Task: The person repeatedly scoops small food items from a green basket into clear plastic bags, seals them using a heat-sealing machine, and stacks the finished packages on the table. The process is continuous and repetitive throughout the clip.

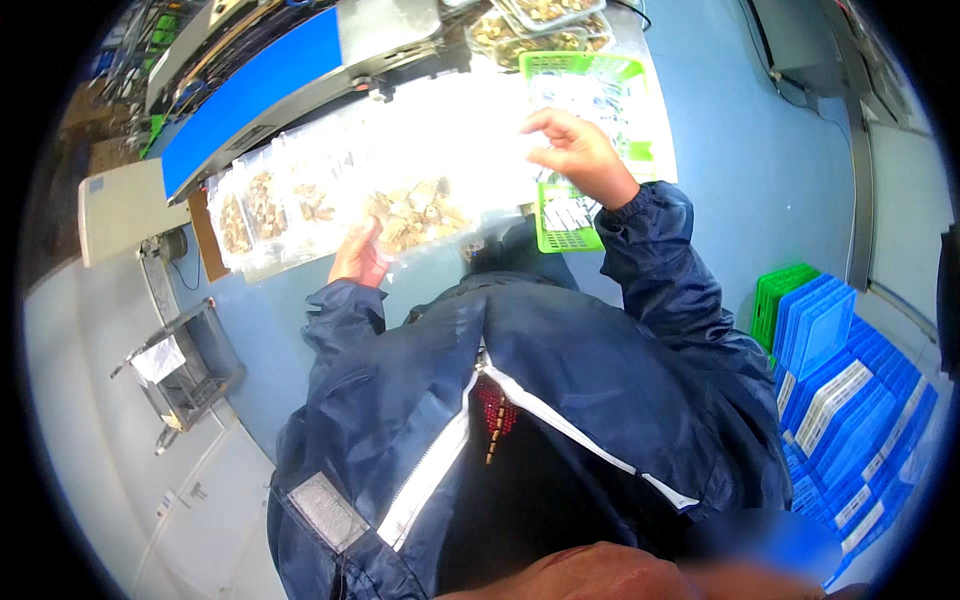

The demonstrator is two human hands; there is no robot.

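My left hand (360, 257) grips the near left edge of a clear plastic bag (425, 212) filled with brownish dried pieces, whose exact kind I cannot make out. The bag lies on the brightly lit white table (440, 120). My right hand (580, 155) is raised over the table's right side, thumb and forefinger apart, and nothing shows between them. Strong glare washes out the area at its fingertips. Beside and partly beneath it are a green basket (640, 70) with small white-and-blue packets and a second green basket (570, 240) holding white packets.
Several filled clear bags (265, 205) lie in a row at the table's left. Behind them runs a machine with a blue panel (260, 105). Clear tubs (540, 45) of brownish pieces stand at the back. Blue crates (815, 330) are stacked at right, a metal frame (190, 360) at left.
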